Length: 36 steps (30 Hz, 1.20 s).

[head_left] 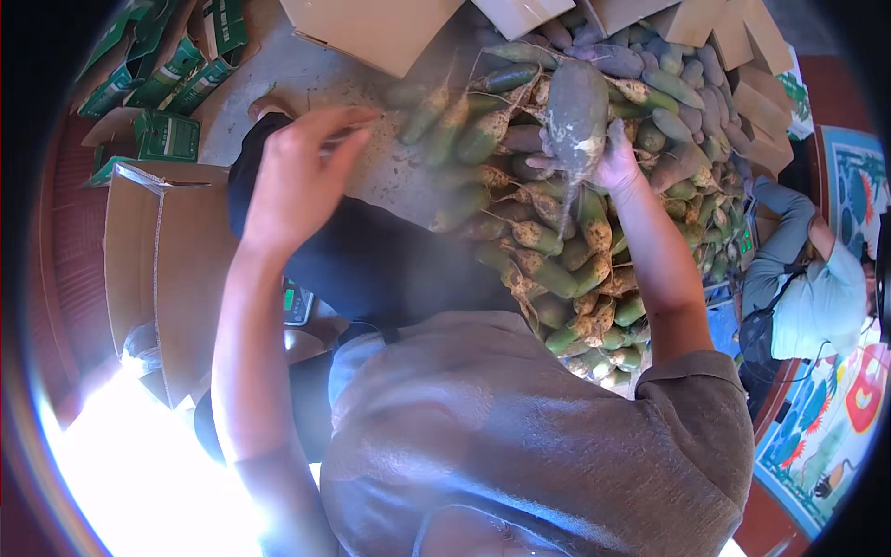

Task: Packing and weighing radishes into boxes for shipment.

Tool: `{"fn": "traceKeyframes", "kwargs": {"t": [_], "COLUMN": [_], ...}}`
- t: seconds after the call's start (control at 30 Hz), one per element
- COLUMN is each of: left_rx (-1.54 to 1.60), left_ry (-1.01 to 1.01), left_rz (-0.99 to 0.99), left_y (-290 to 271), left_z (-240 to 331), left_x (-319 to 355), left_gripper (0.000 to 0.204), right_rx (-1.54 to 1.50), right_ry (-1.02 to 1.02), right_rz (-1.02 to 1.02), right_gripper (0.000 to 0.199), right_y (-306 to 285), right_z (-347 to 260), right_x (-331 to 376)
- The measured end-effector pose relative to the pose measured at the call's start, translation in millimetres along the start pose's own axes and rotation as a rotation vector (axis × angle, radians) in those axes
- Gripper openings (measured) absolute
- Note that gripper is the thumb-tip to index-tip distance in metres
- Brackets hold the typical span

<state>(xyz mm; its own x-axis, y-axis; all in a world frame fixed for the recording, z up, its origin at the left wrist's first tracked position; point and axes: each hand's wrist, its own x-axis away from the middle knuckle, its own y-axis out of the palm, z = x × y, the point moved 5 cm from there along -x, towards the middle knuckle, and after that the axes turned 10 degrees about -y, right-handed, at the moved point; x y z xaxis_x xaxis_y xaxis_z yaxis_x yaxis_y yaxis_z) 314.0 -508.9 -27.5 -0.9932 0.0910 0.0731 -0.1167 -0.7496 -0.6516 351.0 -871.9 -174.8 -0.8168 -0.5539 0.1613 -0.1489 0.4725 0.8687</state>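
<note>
A large green radish [577, 111] with a long root tail hangs in my right hand [614, 165], tail pointing down. The fingers of that hand curl around its lower side from the right. My left hand [311, 172] is raised over my dark-trousered leg at the left, thumb and fingers apart with nothing visible between them. Beneath and around the held radish lies a big heap of green radishes [548, 269], many with yellowish, soil-stained root ends.
A tall open cardboard box [172, 269] stands at my left, with a small scale with a lit display [297, 304] beside it. Green cartons [176, 88] lie at the far left. Cardboard [376, 28] edges the heap at the far side. Another person [803, 269] bends down at the right.
</note>
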Motion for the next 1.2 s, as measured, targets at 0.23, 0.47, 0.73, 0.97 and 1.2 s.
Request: {"fn": "traceKeyframes", "kwargs": {"t": [0.23,0.47,0.73,0.97,1.2], "left_rx": [0.056,0.363,0.681,0.252,0.547], "left_ry": [0.058,0.035,0.046,0.075,0.017], "left_rz": [-0.100,-0.116,-0.300,0.261,0.368], "left_y": [36.0,47.2,55.5,38.4,71.3], "left_z": [3.4,16.7,15.2,28.9,20.3], "left_x": [-26.9,-28.2,-23.5,-21.5,-36.6], "left_gripper": [0.026,0.039,0.064,0.047,0.023], "right_rx": [0.114,0.337,0.470,1.324,1.845], "right_ry": [0.057,0.098,0.239,-0.032,-0.335], "right_rz": [-0.184,-0.287,-0.211,-0.126,0.093], "right_gripper": [0.089,0.105,0.120,0.101,0.090], "right_y": [57.9,93.6,103.1,136.2,143.8], "right_z": [3.5,17.6,26.4,12.5,17.9], "right_x": [-29.0,-40.8,-50.4,-62.3,-44.7]}}
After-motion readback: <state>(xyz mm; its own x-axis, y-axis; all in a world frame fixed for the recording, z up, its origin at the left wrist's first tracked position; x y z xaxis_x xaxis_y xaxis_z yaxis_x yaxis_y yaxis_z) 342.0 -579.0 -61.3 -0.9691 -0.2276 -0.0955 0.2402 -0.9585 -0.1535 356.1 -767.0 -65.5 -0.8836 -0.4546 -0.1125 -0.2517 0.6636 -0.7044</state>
